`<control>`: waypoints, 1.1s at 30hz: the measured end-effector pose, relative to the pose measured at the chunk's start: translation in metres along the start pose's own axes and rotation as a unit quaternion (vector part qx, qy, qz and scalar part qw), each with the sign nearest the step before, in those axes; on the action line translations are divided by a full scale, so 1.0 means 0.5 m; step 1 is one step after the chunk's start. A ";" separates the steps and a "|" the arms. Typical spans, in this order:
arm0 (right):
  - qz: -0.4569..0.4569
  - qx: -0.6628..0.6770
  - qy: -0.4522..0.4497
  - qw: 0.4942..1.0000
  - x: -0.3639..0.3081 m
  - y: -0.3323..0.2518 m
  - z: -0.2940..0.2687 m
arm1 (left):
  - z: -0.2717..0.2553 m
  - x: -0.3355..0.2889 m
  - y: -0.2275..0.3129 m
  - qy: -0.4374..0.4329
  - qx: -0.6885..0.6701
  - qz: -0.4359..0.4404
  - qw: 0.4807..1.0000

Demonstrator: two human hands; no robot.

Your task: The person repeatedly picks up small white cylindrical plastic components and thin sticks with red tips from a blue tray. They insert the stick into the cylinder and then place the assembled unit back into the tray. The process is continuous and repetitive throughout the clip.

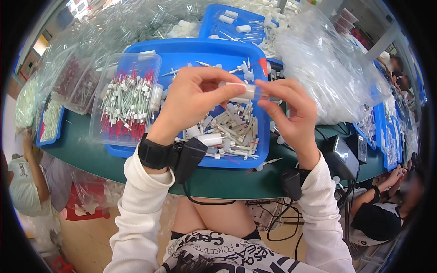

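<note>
Above a blue tray, my left hand is closed round a white plastic cylinder, which lies sideways between my hands. The cylinder's right end looks clear and blurred. My right hand is at that end, its forefinger and thumb on either side of it and the other fingers loosely bent. In the tray below is a pile of slim white parts with thin leads. Another white cylinder lies beside the pile, under my left wrist.
A clear plastic box of white-and-red wired parts overlaps the tray's left side. A big clear bag of white pieces stands at the right. A black device with cables sits on the green table. Other people are seated at both sides.
</note>
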State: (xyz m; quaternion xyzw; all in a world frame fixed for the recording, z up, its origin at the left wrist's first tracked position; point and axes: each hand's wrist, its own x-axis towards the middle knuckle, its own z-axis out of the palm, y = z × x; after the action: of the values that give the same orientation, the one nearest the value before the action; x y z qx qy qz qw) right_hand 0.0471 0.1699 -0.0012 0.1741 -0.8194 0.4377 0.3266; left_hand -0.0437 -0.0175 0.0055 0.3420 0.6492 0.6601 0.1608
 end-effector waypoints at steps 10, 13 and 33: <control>0.096 0.098 0.003 0.991 -0.003 0.009 0.006 | -0.001 0.003 -0.010 0.032 -0.031 0.028 0.999; 0.092 0.090 0.002 0.992 -0.008 0.004 0.017 | 0.021 0.000 -0.009 0.036 -0.033 0.034 0.998; 0.137 0.129 0.049 0.981 -0.020 -0.009 0.028 | 0.039 -0.010 -0.017 0.069 0.043 0.157 0.984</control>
State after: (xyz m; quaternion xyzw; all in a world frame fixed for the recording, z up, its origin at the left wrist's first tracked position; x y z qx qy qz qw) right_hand 0.0512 0.1557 -0.0111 0.0789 -0.7555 0.5881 0.2779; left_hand -0.0295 -0.0053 -0.0055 0.3997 0.6252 0.6704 -0.0051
